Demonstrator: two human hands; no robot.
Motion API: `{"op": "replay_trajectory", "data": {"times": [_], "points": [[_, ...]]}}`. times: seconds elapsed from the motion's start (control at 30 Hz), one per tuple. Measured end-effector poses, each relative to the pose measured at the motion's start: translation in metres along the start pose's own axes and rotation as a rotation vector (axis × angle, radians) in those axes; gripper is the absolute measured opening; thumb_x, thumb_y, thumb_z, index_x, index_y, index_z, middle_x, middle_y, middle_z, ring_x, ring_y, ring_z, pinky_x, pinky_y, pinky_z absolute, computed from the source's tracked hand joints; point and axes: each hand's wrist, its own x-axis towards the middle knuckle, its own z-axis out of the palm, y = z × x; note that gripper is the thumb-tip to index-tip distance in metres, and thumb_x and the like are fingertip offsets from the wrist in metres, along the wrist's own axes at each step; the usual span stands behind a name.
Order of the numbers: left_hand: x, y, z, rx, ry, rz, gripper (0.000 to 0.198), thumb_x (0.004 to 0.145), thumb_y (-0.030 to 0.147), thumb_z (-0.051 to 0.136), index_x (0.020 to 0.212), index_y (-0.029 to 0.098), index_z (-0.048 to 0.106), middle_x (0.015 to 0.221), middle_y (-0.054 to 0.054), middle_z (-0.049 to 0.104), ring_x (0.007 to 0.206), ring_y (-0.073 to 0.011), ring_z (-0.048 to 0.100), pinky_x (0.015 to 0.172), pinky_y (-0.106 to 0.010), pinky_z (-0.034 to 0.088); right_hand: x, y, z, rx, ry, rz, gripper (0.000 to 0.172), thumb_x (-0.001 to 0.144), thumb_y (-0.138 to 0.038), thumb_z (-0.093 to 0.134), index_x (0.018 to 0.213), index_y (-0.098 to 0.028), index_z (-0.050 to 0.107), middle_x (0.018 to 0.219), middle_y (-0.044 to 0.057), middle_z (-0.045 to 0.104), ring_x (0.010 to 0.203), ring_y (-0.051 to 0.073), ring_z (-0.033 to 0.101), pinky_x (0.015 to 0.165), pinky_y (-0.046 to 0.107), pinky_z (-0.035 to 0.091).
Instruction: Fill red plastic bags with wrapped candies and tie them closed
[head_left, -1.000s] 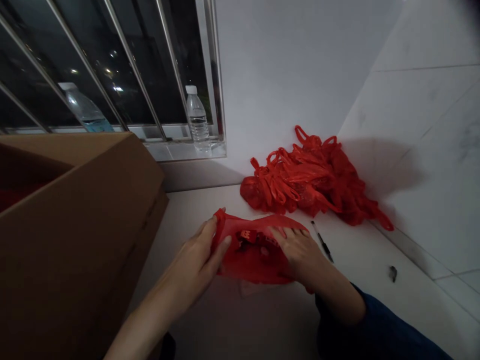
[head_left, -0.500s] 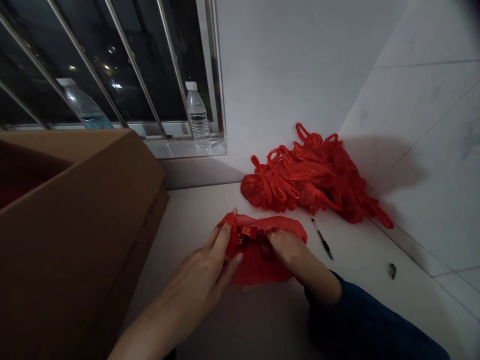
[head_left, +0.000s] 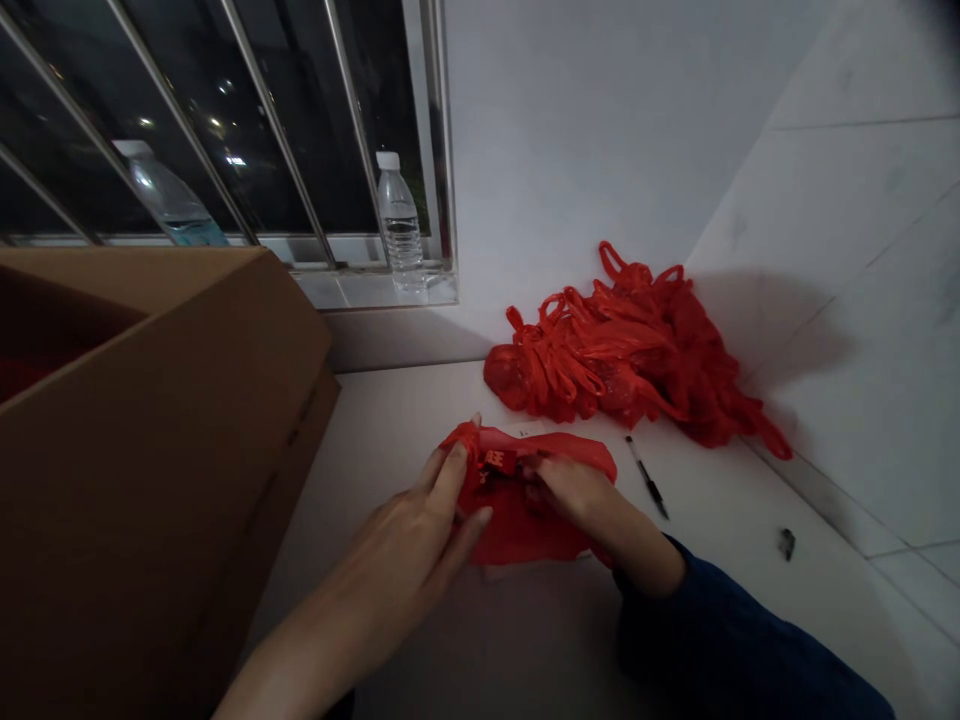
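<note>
Two bare hands, left (head_left: 424, 510) and right (head_left: 574, 488), meet at a thin red plastic bag (head_left: 517, 545) lying between them on a white surface (head_left: 720, 550). The left hand's fingers are partly spread, thumb apart, against the bag's bunched edge; the right's curl into its mouth beside a red packet (head_left: 496, 460) with pale lettering. Whether either pair of fingers grips anything cannot be told. The filmy plastic could tear if pulled across the packet's corners, or the mouth could sag shut should the left hand slacken. A sweep of the right forearm might roll the slim black-and-clear pen (head_left: 649, 480). Beyond, a glossy, crumpled heap of looped-handle red bags (head_left: 637, 345) contrasts with a stiff, flat-sided cardboard box (head_left: 202, 420).
</note>
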Motion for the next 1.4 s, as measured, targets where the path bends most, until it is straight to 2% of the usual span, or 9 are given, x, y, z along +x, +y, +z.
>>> {"op": "replay_trajectory", "data": {"times": [0.17, 0.4, 0.47, 0.63, 0.7, 0.97, 1.17, 1.27, 1.4], "points": [[0.002, -0.003, 0.000, 0.003, 0.007, -0.011, 0.063, 0.100, 0.042, 0.035, 0.154, 0.021, 0.009, 0.148, -0.016, 0.043, 0.117, -0.0293, 0.061, 0.092, -0.039, 0.053, -0.007, 0.002, 0.010, 0.119, 0.039, -0.196, 0.026, 0.089, -0.012, 0.049, 0.101, -0.025, 0.068, 0.092, 0.001, 0.069, 0.083, 0.017, 0.065, 0.062, 0.024, 0.046], [0.004, -0.010, 0.002, 0.041, 0.022, -0.035, 0.065, 0.100, 0.045, 0.034, 0.154, 0.018, 0.010, 0.150, -0.018, 0.039, 0.123, -0.0299, 0.057, 0.097, -0.040, 0.050, -0.017, 0.022, 0.037, 0.058, 0.379, -0.400, 0.042, 0.092, -0.012, 0.047, 0.134, -0.016, 0.050, 0.121, 0.014, 0.064, 0.109, 0.025, 0.062, 0.087, 0.036, 0.054], [0.004, -0.010, 0.002, 0.039, 0.021, -0.033, 0.065, 0.100, 0.045, 0.034, 0.154, 0.019, 0.008, 0.150, -0.018, 0.039, 0.124, -0.0291, 0.057, 0.098, -0.040, 0.049, -0.017, 0.021, 0.034, 0.034, 0.356, -0.390, 0.040, 0.092, -0.011, 0.046, 0.132, -0.015, 0.051, 0.122, 0.015, 0.064, 0.111, 0.026, 0.062, 0.089, 0.037, 0.053], [0.004, -0.011, 0.001, 0.029, 0.008, -0.033, 0.064, 0.100, 0.045, 0.034, 0.154, 0.021, 0.009, 0.148, -0.017, 0.042, 0.121, -0.0290, 0.058, 0.094, -0.038, 0.051, -0.007, 0.005, -0.001, -0.023, 0.049, -0.056, 0.018, 0.086, -0.015, 0.057, 0.102, -0.022, 0.065, 0.098, 0.006, 0.072, 0.087, 0.024, 0.067, 0.067, 0.030, 0.048], [0.004, -0.012, 0.001, 0.022, 0.008, -0.036, 0.063, 0.100, 0.045, 0.034, 0.153, 0.021, 0.011, 0.148, -0.017, 0.043, 0.120, -0.0288, 0.059, 0.093, -0.038, 0.051, -0.004, -0.001, -0.015, 0.004, 0.007, -0.028, 0.014, 0.084, -0.023, 0.064, 0.097, -0.022, 0.063, 0.094, 0.005, 0.071, 0.084, 0.024, 0.066, 0.064, 0.028, 0.043], [0.007, -0.013, -0.001, 0.039, 0.000, -0.070, 0.060, 0.101, 0.042, 0.030, 0.153, 0.019, 0.011, 0.151, -0.019, 0.037, 0.122, -0.0293, 0.058, 0.095, -0.040, 0.050, -0.014, -0.014, -0.037, 0.440, 0.156, -0.289, 0.014, 0.095, -0.029, 0.052, 0.092, -0.021, 0.062, 0.086, -0.001, 0.068, 0.076, 0.014, 0.062, 0.068, 0.024, 0.041], [0.007, -0.013, -0.001, 0.041, 0.005, -0.082, 0.060, 0.100, 0.042, 0.032, 0.152, 0.017, 0.015, 0.150, -0.021, 0.038, 0.116, -0.0307, 0.062, 0.092, -0.042, 0.051, -0.012, -0.011, -0.037, 0.559, 0.144, -0.298, 0.018, 0.095, -0.024, 0.048, 0.096, -0.020, 0.065, 0.092, 0.002, 0.070, 0.082, 0.014, 0.064, 0.073, 0.025, 0.046], [0.007, -0.012, -0.002, 0.045, 0.002, -0.091, 0.060, 0.101, 0.041, 0.031, 0.152, 0.016, 0.014, 0.152, -0.021, 0.036, 0.123, -0.0311, 0.057, 0.096, -0.043, 0.049, -0.012, -0.009, -0.036, 0.659, 0.067, -0.266, 0.019, 0.094, -0.022, 0.046, 0.102, -0.019, 0.063, 0.089, 0.002, 0.070, 0.071, 0.013, 0.065, 0.066, 0.023, 0.048], [0.007, -0.012, -0.001, 0.058, -0.013, -0.099, 0.060, 0.101, 0.042, 0.030, 0.152, 0.017, 0.014, 0.152, -0.019, 0.036, 0.123, -0.0305, 0.057, 0.096, -0.042, 0.049, -0.012, -0.010, -0.035, 0.463, 0.139, -0.237, 0.018, 0.093, -0.015, 0.045, 0.097, -0.020, 0.062, 0.087, 0.002, 0.071, 0.075, 0.014, 0.066, 0.069, 0.024, 0.047]]}}
